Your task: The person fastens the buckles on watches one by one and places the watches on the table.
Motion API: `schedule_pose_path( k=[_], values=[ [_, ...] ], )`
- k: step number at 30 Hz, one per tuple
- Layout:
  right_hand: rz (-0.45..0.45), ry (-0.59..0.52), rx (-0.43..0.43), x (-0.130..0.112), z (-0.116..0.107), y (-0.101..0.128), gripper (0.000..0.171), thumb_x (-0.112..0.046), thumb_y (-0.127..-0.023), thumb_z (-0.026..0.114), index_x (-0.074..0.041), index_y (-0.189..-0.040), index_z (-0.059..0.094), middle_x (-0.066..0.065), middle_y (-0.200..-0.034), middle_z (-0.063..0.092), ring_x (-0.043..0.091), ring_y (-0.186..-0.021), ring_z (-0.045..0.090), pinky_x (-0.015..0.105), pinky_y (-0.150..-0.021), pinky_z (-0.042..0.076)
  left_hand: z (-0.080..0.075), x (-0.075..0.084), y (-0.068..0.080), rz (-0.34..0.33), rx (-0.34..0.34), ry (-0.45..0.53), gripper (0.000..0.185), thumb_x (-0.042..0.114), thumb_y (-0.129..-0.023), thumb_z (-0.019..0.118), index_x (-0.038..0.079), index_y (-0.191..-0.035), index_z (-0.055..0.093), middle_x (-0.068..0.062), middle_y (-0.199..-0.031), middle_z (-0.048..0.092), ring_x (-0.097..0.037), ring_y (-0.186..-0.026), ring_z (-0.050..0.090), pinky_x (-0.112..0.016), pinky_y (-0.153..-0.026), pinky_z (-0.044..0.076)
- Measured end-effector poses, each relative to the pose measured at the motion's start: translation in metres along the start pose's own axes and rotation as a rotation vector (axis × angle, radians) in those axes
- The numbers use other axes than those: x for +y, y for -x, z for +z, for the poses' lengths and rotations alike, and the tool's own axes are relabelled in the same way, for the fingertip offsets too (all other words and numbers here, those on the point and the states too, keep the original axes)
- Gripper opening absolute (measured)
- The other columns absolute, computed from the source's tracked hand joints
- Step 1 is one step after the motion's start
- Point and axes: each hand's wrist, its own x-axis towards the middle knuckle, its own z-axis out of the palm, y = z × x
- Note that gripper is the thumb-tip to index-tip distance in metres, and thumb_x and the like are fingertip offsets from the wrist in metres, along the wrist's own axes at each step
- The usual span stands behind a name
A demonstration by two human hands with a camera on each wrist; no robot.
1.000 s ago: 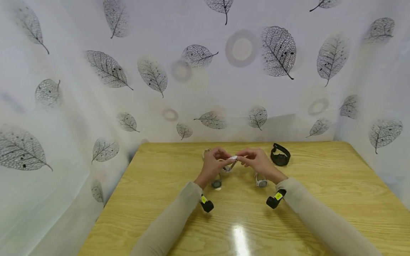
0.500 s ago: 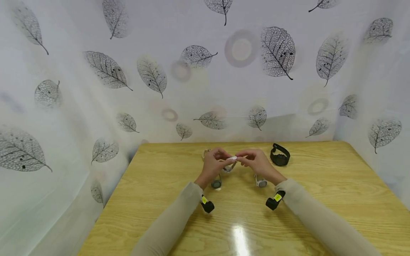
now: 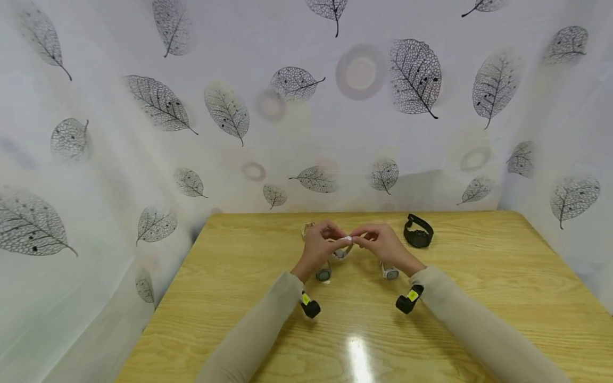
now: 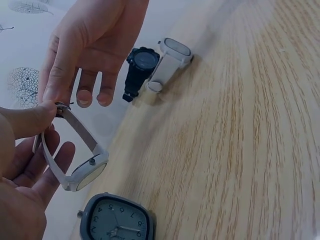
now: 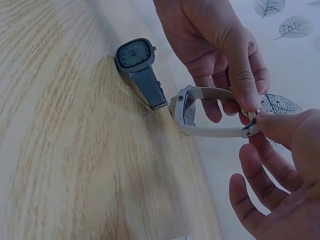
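Above the middle of the wooden table (image 3: 479,276), both hands hold a small white watch (image 3: 346,240) by its strap ends. My left hand (image 3: 318,246) pinches one strap end between thumb and forefinger (image 5: 240,75). My right hand (image 3: 383,242) pinches the buckle end (image 5: 250,127). The watch's case (image 4: 87,172) hangs below the fingers, and the strap forms a loop (image 5: 200,112). A grey watch with a square dial (image 4: 117,220) lies on the table just under my left hand (image 4: 20,165).
A white watch (image 3: 390,273) lies under my right wrist. A black watch (image 3: 419,232) stands further back on the right. A pale strap (image 3: 306,229) shows behind my left hand. Leaf-printed sheets hang behind and at both sides.
My right hand has edged slightly left toward my left hand, so the strap ends are closer together. The watches on the table have not moved.
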Motion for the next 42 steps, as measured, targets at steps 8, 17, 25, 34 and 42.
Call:
schedule_pose_path(
  k=[8, 17, 25, 34, 42],
  values=[
    [0.012, -0.037, 0.038, 0.004, 0.0, -0.002, 0.027, -0.029, -0.101, 0.068, -0.013, -0.123, 0.075, 0.013, -0.109, 0.074, 0.039, -0.089, 0.068, 0.053, -0.077, 0.059, 0.004, 0.002, -0.004, -0.074, 0.049, 0.173, 0.022, 0.011, -0.087, 0.085, 0.002, -0.097, 0.068, -0.01, -0.092, 0.076, -0.05, -0.089, 0.07, -0.043, -0.072, 0.064],
    [-0.029, -0.151, 0.068, 0.002, -0.002, -0.001, 0.038, -0.022, -0.102, 0.067, -0.011, -0.139, 0.064, 0.017, -0.123, 0.07, 0.043, -0.1, 0.07, 0.057, -0.082, 0.059, 0.002, 0.012, -0.018, -0.157, 0.179, 0.423, 0.026, 0.01, -0.088, 0.083, -0.002, -0.102, 0.065, -0.015, -0.094, 0.076, -0.029, -0.082, 0.074, -0.045, -0.073, 0.064],
    [-0.069, -0.199, 0.059, 0.0, 0.002, 0.001, 0.039, -0.014, -0.102, 0.066, -0.006, -0.141, 0.062, 0.024, -0.13, 0.066, 0.045, -0.101, 0.069, 0.053, -0.082, 0.06, 0.007, 0.016, -0.023, -0.22, 0.24, 0.484, 0.023, 0.009, -0.087, 0.084, 0.004, -0.098, 0.065, -0.015, -0.092, 0.076, -0.026, -0.077, 0.073, -0.047, -0.072, 0.063],
    [-0.048, -0.193, 0.073, 0.0, 0.003, 0.0, 0.042, -0.017, -0.101, 0.069, 0.001, -0.138, 0.063, 0.022, -0.128, 0.067, 0.045, -0.098, 0.07, 0.043, -0.08, 0.063, 0.011, 0.02, -0.023, -0.252, 0.232, 0.469, 0.021, 0.008, -0.088, 0.083, 0.002, -0.099, 0.066, -0.023, -0.098, 0.075, -0.037, -0.084, 0.072, -0.044, -0.07, 0.064],
    [0.02, -0.2, 0.061, 0.004, -0.004, 0.0, 0.042, -0.02, -0.103, 0.066, -0.005, -0.142, 0.061, 0.027, -0.13, 0.065, 0.05, -0.1, 0.068, 0.056, -0.087, 0.058, -0.002, 0.012, -0.02, -0.167, 0.013, 0.28, 0.034, 0.008, -0.096, 0.073, 0.001, -0.129, 0.065, -0.023, -0.116, 0.072, -0.038, -0.095, 0.073, -0.043, -0.075, 0.064]
  ],
)
